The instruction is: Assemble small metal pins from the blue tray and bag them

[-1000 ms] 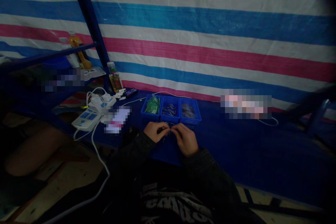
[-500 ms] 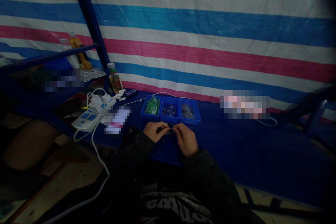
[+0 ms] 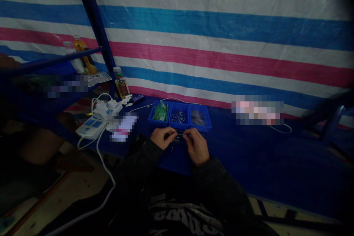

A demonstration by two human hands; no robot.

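My left hand [image 3: 162, 138] and my right hand [image 3: 198, 148] are close together over the blue table, fingertips pinched. Between them runs a thin metallic rod-like piece [image 3: 180, 134], with an end at each hand's fingertips; its exact kind is too small to make out. Several small dark, shiny slim pieces [image 3: 177, 141] lie on the table just under and between the hands. Right behind are three joined blue bins: the left bin [image 3: 158, 122] has green pieces [image 3: 161, 111], the middle one slim dark metal pieces [image 3: 178, 116], the right one small brownish pieces [image 3: 197, 117].
To the left are a white power strip [image 3: 92, 127] with plugs and cables, a blurred-out phone-like object [image 3: 124, 127] and a bottle [image 3: 121, 84]. A pixelated pink item [image 3: 257, 112] lies at the right back. Another person's arm [image 3: 42, 142] is at the far left.
My fingertips have drawn slightly apart, showing more of the thin piece between them. At the far left, the other person's limb has shifted. The bins stay where they were.
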